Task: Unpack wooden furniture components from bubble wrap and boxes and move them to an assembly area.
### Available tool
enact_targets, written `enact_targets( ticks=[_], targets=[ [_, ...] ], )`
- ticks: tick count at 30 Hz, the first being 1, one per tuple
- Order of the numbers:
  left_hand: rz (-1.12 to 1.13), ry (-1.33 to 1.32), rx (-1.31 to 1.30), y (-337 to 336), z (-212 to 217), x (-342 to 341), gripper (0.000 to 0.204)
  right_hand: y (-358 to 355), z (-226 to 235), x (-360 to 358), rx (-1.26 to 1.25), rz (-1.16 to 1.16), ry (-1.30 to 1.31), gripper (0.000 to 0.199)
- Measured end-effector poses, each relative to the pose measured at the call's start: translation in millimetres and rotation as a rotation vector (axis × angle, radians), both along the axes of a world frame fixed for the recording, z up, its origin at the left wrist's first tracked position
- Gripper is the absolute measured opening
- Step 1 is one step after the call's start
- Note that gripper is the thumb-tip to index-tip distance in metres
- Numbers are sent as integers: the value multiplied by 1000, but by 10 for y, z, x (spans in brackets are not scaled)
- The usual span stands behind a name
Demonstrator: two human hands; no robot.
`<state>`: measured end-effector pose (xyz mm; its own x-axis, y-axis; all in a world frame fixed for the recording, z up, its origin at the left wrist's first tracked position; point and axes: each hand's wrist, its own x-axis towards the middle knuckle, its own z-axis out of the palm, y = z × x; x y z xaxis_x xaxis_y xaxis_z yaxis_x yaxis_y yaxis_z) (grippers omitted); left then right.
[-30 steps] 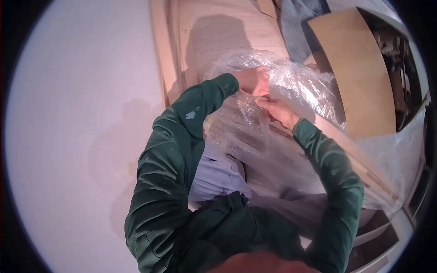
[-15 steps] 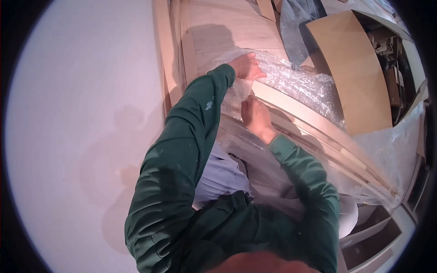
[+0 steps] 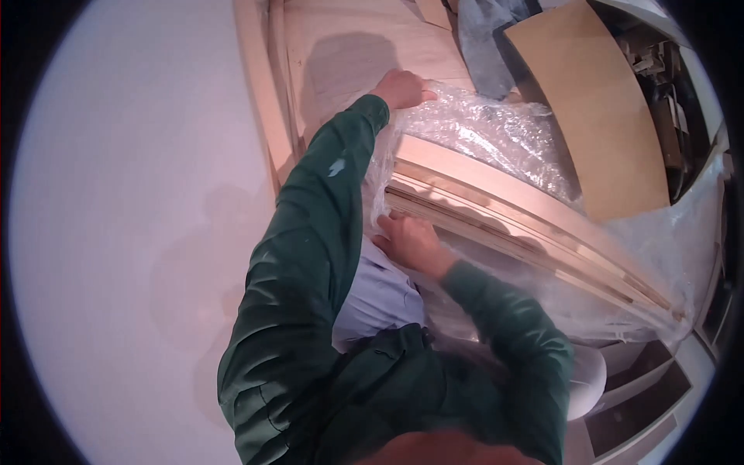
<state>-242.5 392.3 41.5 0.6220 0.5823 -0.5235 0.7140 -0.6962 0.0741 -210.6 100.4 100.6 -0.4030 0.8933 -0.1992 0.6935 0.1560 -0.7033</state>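
Several long pale wooden boards (image 3: 480, 174) lie side by side, running from the middle toward the lower right. Clear bubble wrap (image 3: 496, 128) spreads beyond them and also under and along their near side. At the far side, my left hand (image 3: 403, 89) is closed with the wrap's edge pinched in its fingers. My right hand (image 3: 411, 239) grips the near part of the same edge, close to the boards' left ends. Between the two hands the film stretches past those ends, which lie uncovered.
A large brown cardboard box (image 3: 597, 108) with dark pieces inside stands at the right, grey plastic sheeting (image 3: 488, 46) beside it. Wooden trim (image 3: 267, 93) runs along the white wall (image 3: 139, 194) on the left. Open drawers or shelves (image 3: 635, 395) sit at lower right.
My hands have moved apart: the left up and leftward, the right down and leftward. The wrap between them has opened, and more of the boards' left ends shows.
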Motion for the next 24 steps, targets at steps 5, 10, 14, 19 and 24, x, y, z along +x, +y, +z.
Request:
enact_targets(
  ticks=[5, 10, 14, 19, 24],
  targets=[
    [213, -344, -103, -602, 200, -290, 69, 553, -379, 95, -380, -446, 509, 36],
    [292, -209, 59, -1211, 321, -589, 78, 851, -664, -48, -981, -436, 1346, 24],
    [375, -258, 179, -1149, 88, -800, 56, 791, -896, -476, -455, -426, 839, 22],
    [175, -9, 225, -841, -92, -741, 26, 742, -828, -476, -198, -441, 649, 30],
    [17, -52, 477, -516, -294, -930, 23, 652, -444, -431, -24, -356, 391, 26]
  ],
)
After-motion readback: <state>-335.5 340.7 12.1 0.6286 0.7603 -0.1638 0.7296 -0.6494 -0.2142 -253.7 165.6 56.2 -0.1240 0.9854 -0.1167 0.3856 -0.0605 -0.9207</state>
